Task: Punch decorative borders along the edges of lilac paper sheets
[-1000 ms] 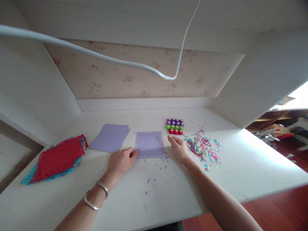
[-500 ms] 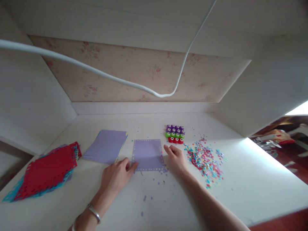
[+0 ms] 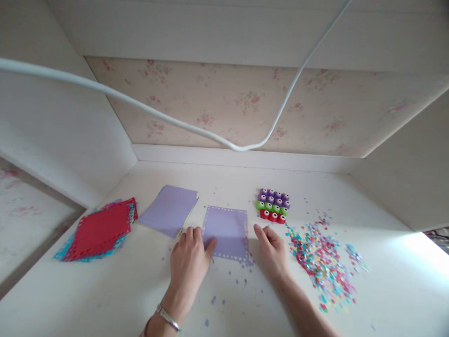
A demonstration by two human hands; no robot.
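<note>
1. Resting its thumb on the near-left edge of one purple sheet (image 3: 226, 234), punched with small holes along its borders, the left hand (image 3: 189, 262) had its thumb spread from loosely bent fingers and did not grip the paper.
2. The right hand (image 3: 271, 250), one of two at work, lay just beside the sheet's right edge, fingers curled and thumb forward; whether it held anything could not be seen.
3. The sheet lay flat on the white desk (image 3: 87, 299), between the two hands and reaching beyond them.
4. Fifteen small punches (image 3: 274, 205) stood grouped beyond the right hand: eight purple, four green and three red (each topped with a white, eye-like ring).
5. One confetti heap (image 3: 326, 262), its pieces too many to count, spread right of that hand.
6. One purple paper stack (image 3: 171, 208) and one red-topped pile (image 3: 101, 234) lay to the left, their sheets uncountable.
</note>
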